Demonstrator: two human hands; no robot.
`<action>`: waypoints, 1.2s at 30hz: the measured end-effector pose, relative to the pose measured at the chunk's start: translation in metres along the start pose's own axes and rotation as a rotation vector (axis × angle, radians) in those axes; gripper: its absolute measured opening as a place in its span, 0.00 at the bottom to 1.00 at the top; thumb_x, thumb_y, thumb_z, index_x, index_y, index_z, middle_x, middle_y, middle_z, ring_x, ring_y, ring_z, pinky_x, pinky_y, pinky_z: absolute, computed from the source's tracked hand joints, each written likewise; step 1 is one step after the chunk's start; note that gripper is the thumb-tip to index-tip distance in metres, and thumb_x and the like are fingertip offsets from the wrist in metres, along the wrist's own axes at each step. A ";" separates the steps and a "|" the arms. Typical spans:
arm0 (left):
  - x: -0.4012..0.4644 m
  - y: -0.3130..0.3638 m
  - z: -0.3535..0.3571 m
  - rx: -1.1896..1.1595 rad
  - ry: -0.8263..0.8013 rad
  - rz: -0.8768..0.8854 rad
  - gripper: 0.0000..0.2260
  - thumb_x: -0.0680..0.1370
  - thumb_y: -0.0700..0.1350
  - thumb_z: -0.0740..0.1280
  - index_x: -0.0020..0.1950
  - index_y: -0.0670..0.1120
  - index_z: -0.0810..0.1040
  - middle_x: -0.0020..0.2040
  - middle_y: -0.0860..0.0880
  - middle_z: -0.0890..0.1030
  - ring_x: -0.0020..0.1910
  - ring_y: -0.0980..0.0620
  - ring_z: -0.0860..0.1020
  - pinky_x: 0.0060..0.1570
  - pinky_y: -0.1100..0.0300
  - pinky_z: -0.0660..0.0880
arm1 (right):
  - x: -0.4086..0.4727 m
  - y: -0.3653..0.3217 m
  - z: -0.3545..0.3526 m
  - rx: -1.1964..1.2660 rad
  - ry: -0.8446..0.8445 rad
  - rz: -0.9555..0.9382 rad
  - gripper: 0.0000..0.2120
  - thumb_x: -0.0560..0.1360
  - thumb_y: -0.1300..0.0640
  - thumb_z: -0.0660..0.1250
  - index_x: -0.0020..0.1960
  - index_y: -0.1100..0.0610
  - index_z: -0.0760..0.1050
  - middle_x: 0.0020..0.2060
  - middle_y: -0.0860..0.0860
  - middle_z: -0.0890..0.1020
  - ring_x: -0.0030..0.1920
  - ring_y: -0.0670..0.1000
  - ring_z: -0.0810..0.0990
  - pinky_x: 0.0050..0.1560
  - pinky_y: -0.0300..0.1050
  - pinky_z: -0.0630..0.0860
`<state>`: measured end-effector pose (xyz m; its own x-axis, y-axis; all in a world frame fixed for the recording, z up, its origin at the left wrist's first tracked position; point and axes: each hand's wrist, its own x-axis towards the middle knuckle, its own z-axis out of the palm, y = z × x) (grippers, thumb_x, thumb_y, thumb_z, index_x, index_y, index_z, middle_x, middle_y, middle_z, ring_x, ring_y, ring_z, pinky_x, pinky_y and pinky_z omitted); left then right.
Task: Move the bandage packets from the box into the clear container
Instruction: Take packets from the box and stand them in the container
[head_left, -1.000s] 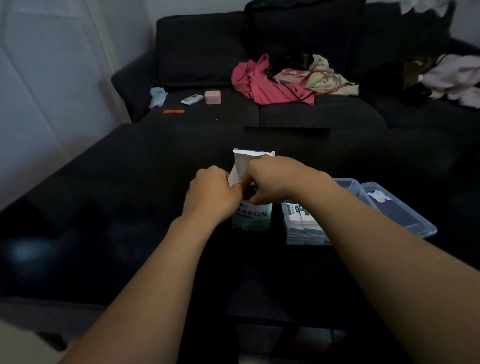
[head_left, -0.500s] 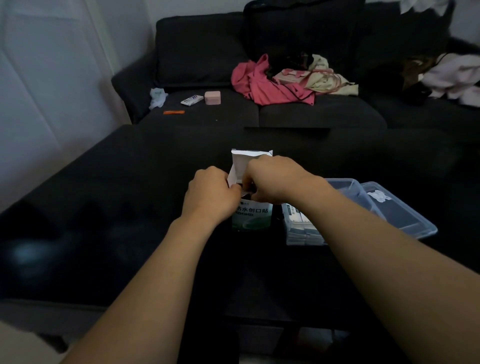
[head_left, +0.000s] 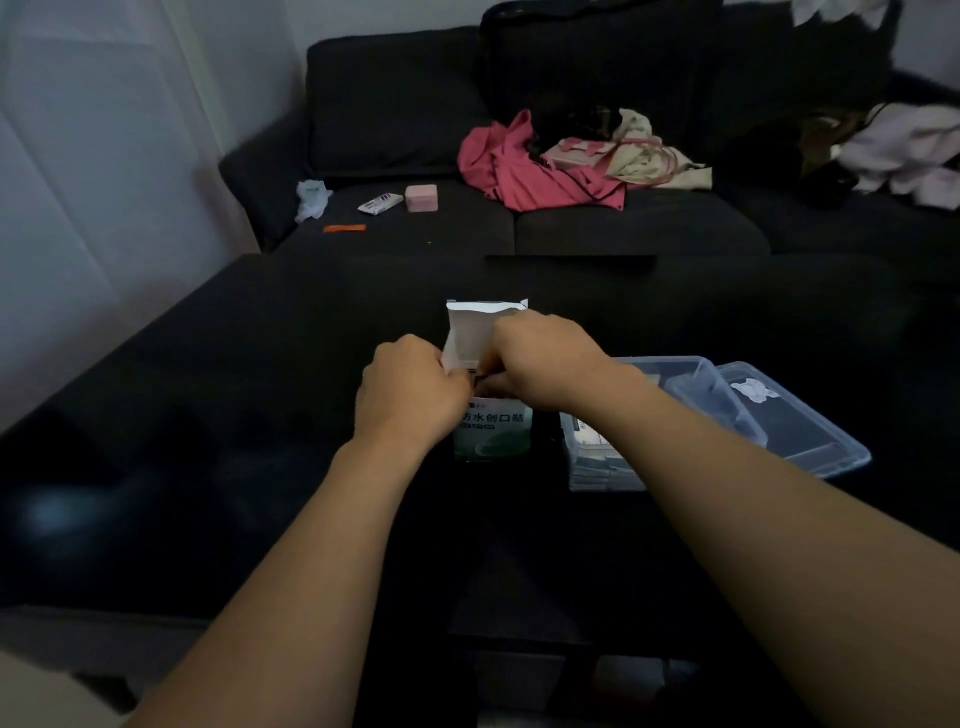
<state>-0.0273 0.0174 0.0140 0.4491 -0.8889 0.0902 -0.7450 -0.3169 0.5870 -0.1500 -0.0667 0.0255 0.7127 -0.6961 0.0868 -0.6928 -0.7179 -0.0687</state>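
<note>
A small white and green bandage box (head_left: 493, 434) stands upright on the black table (head_left: 208, 415), its white top flap raised. My left hand (head_left: 410, 392) grips the box's upper left side. My right hand (head_left: 540, 361) has its fingers curled down into the box's open mouth; what they hold is hidden. The clear container (head_left: 680, 379) sits just right of the box, partly behind my right forearm, with several bandage packets (head_left: 597, 457) stacked at its near end.
The container's clear lid (head_left: 789, 415) lies flat to its right. Behind the table a dark sofa (head_left: 571, 223) carries a pink cloth (head_left: 524, 166), a pink block (head_left: 421, 197), a white packet (head_left: 380, 203) and an orange strip (head_left: 344, 228).
Both hands have stayed at the box mouth. The box flap and hands shifted only slightly.
</note>
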 end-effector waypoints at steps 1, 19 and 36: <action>0.000 0.000 0.000 0.020 0.029 -0.030 0.14 0.78 0.47 0.68 0.33 0.46 0.75 0.39 0.46 0.79 0.32 0.51 0.75 0.27 0.59 0.65 | 0.000 0.002 -0.001 0.039 0.022 0.014 0.08 0.75 0.47 0.71 0.47 0.50 0.85 0.41 0.51 0.80 0.40 0.53 0.79 0.34 0.44 0.71; -0.018 0.015 0.001 -0.555 0.172 0.534 0.10 0.79 0.51 0.67 0.54 0.47 0.82 0.43 0.48 0.82 0.40 0.52 0.80 0.38 0.61 0.75 | -0.041 0.039 -0.050 0.976 0.113 -0.102 0.09 0.77 0.60 0.71 0.47 0.67 0.84 0.25 0.51 0.77 0.25 0.45 0.68 0.25 0.34 0.63; -0.024 0.048 0.039 -0.659 0.050 0.097 0.06 0.81 0.38 0.64 0.45 0.42 0.78 0.33 0.44 0.81 0.22 0.58 0.77 0.20 0.64 0.71 | -0.046 0.013 -0.027 0.368 0.230 -0.011 0.19 0.82 0.47 0.60 0.71 0.52 0.72 0.63 0.52 0.79 0.63 0.52 0.77 0.62 0.54 0.74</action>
<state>-0.0935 0.0105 0.0089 0.4299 -0.8815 0.1952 -0.3334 0.0459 0.9417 -0.1951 -0.0433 0.0470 0.6481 -0.6975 0.3058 -0.5701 -0.7106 -0.4125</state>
